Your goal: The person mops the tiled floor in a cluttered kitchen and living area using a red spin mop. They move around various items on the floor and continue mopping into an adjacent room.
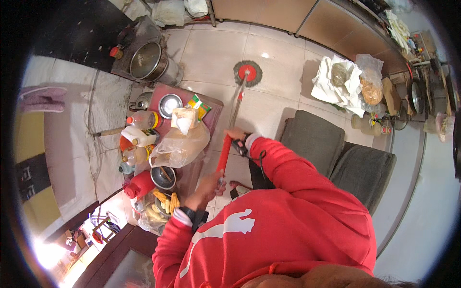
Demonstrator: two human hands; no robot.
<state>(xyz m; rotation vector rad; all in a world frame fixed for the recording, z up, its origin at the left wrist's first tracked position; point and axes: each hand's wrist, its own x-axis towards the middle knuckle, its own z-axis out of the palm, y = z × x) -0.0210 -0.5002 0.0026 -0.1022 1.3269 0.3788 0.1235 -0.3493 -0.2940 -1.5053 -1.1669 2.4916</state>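
Observation:
A round mop with a red centre disc and grey fringe (pixel 256 82) rests on the tiled floor ahead of me. Its metal pole (pixel 236 111) slants back toward my body and ends in a red grip sleeve (pixel 224 153). My right hand (pixel 236 134) is wrapped around the upper end of that sleeve, where it meets the metal. Closer to my chest, my left hand (pixel 209 189) grasps the handle's lower end, which its fingers partly hide. Both wrists wear dark bands.
Left of the mop, a low reddish table (pixel 212 108) bears bottles, bowls, a tissue pack and a plastic bag (pixel 183 147). A large metal pot (pixel 147 63) stands behind it. To my right are grey cushioned seats (pixel 313 140) and white bags (pixel 336 86). Cabinets (pixel 263 14) line the far side.

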